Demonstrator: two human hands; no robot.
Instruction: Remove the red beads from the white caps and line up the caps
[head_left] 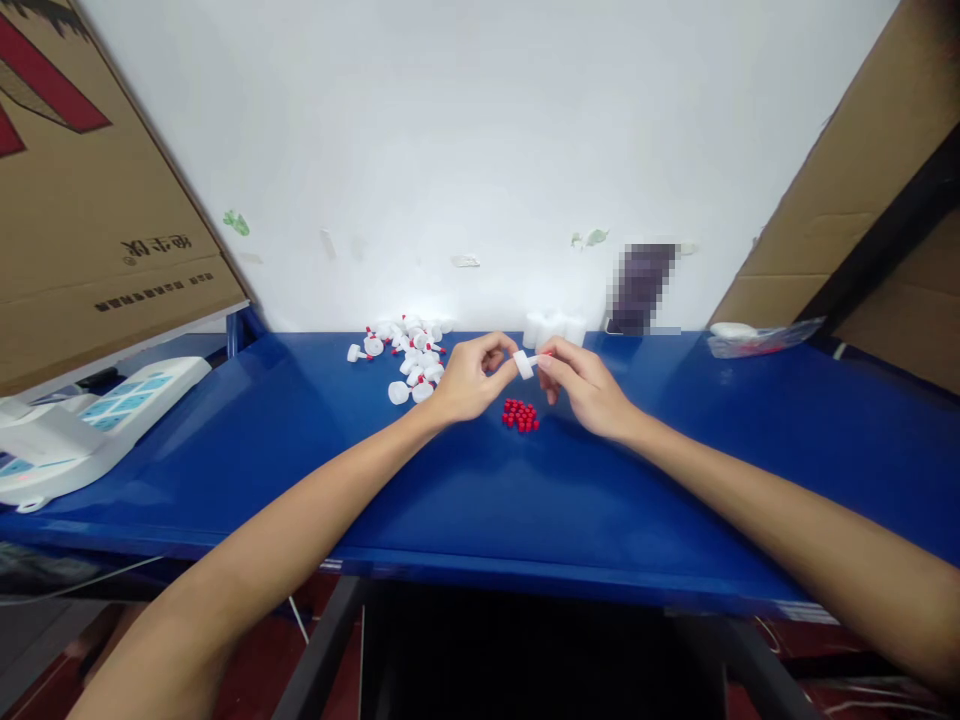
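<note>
My left hand (471, 378) pinches the wide base of a white nozzle cap (523, 365) between thumb and forefinger. The spout of that cap points right, toward my right hand (589, 388), whose thumb and fingertips close on its end. A bit of red shows at those fingertips, probably a small red tip cap, mostly hidden by the fingers. Just below the hands lies a cluster of small red tip caps (520, 416). Left of my left hand spreads a loose pile of white nozzle caps (414, 362), many with red tips.
White cylindrical pieces (553, 328) stand against the wall behind my right hand. A dark pixelated patch (641, 288) is beside them. A clear plastic bag (761, 340) lies at the right, a white device with blue panels (112, 415) at the left. Cardboard (97, 190) flanks the blue table (525, 530).
</note>
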